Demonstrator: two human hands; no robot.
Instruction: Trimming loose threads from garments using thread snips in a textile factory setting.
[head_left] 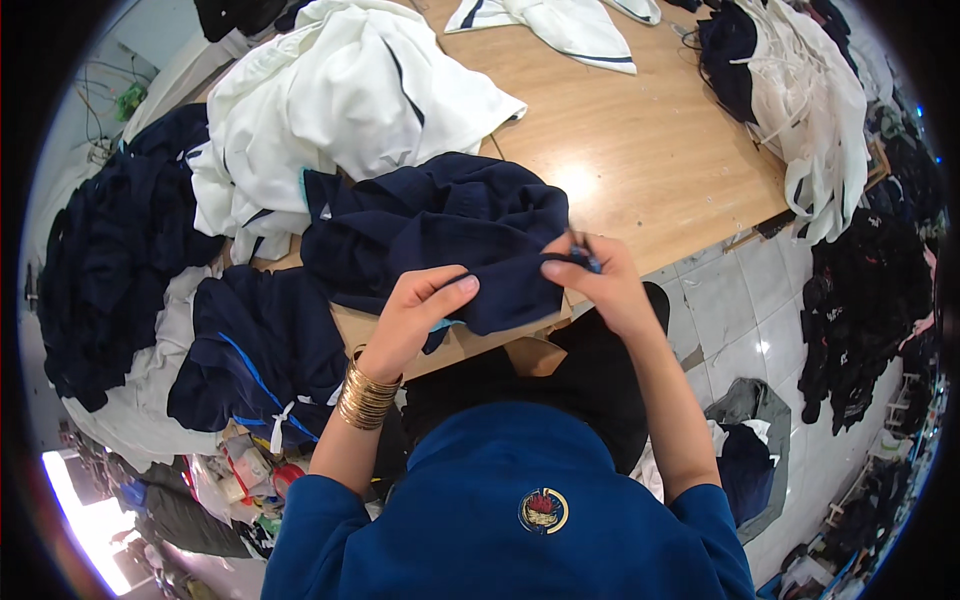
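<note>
A dark navy garment [440,225] lies bunched at the near edge of a wooden table [640,140]. My left hand [420,305] pinches a fold of it from below, thumb on top; gold bangles ring that wrist. My right hand [595,275] grips the same fold from the right and also holds a small dark tool [585,255] between its fingers, its tip against the cloth. Both hands hold the fold taut just above the table edge.
A heap of white garments [330,100] sits behind the navy one, more white cloth [570,25] at the far edge. Navy piles [120,250] hang at the left, white and dark clothes [810,110] at the right. Tiled floor [730,320] with clothes lies on the right.
</note>
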